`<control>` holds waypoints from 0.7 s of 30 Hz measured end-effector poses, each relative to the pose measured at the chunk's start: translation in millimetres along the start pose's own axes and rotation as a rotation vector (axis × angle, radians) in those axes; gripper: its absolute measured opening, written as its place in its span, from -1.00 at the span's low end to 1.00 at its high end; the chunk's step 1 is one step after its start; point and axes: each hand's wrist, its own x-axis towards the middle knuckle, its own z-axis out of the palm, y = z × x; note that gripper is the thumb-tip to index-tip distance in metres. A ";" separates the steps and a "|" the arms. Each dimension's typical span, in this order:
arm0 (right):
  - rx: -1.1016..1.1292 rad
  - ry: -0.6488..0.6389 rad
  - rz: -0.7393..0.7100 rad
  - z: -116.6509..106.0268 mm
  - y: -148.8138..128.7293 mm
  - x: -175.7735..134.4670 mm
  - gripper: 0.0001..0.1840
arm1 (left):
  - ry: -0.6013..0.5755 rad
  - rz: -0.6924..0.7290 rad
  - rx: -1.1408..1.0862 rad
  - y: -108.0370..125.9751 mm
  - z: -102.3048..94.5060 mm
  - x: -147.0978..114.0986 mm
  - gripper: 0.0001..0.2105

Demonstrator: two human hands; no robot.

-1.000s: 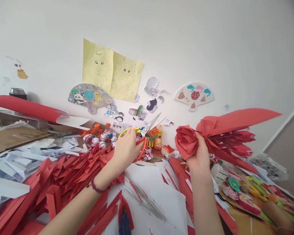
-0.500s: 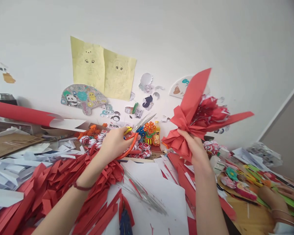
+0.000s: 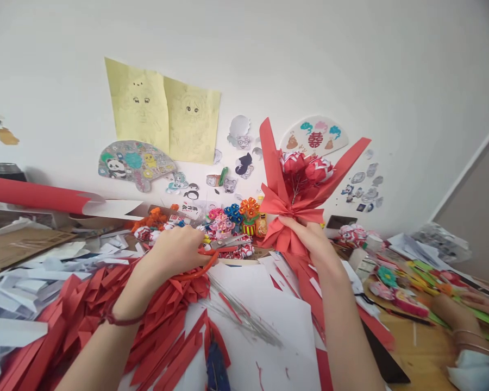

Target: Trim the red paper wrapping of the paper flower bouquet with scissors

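Note:
My right hand (image 3: pixel 305 239) grips the gathered waist of a red paper bouquet (image 3: pixel 293 209), held upright above the table. Inside its wrapper stand red-and-white paper flowers (image 3: pixel 307 165) on thin wire stems. In my left hand (image 3: pixel 175 250) is a pair of scissors (image 3: pixel 228 243) with orange and yellow handles, its blades pointing right toward the bouquet but apart from it. Below that hand lies a heap of folded red paper strips (image 3: pixel 93 309). Thin wires (image 3: pixel 248 315) are spread on the white paper (image 3: pixel 281 331) between my forearms.
A dark blue-handled tool (image 3: pixel 215 364) lies at the front. White paper strips (image 3: pixel 12 293) pile up at left, below a red paper roll (image 3: pixel 32 195). Small craft flowers (image 3: pixel 248 209) stand along the wall. At far right a co-worker's hands (image 3: pixel 452 315) rest among green paper pieces.
The bouquet has turned more upright and moved left and slightly down, its flowers now facing up. My left hand has lowered the scissors, whose blades now lie nearly level.

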 end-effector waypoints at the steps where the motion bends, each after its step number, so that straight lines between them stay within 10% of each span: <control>1: -0.007 0.005 0.000 0.7 -1.3 -0.7 -0.61 | 0.003 0.015 0.001 2.0 1.1 0.4 -0.69; 21: 0.069 0.040 0.012 3.6 -2.0 -2.0 -0.62 | -0.206 0.186 0.141 20.5 -3.9 -13.4 -0.73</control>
